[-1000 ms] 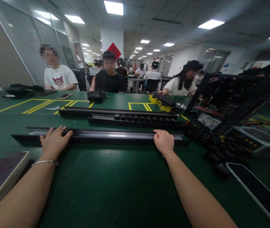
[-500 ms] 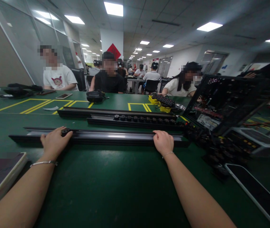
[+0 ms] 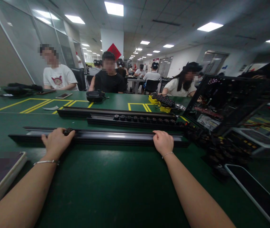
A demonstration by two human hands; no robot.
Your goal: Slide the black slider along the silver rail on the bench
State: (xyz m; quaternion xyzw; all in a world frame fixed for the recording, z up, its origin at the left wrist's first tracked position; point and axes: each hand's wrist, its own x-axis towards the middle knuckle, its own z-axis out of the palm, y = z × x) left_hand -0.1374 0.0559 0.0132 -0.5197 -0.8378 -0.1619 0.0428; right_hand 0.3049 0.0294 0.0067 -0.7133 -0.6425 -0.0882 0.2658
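Note:
A long black channel-shaped rail [image 3: 116,136] with a shiny inner face lies crosswise on the green table in front of me. My left hand [image 3: 58,141] is over its left part, thumb and fingers closed round a small black round part [image 3: 68,131] at the rail. My right hand [image 3: 163,141] grips the rail near its right end, fingers curled over the far edge. Behind it lies a second black rail [image 3: 97,121] with several small black round parts [image 3: 141,119] in a row. A third black rail [image 3: 78,111] lies farther back.
On the right are a pile of loose black parts [image 3: 220,155], an open computer case [image 3: 232,104], a grey metal box [image 3: 255,139] and a dark phone [image 3: 253,193]. A pale-edged object [image 3: 4,177] lies at left. A black pouch [image 3: 95,96] and seated people are across the table.
My left hand has slid slightly right along the rail with the small black part. My right hand and the rails stay where they were.

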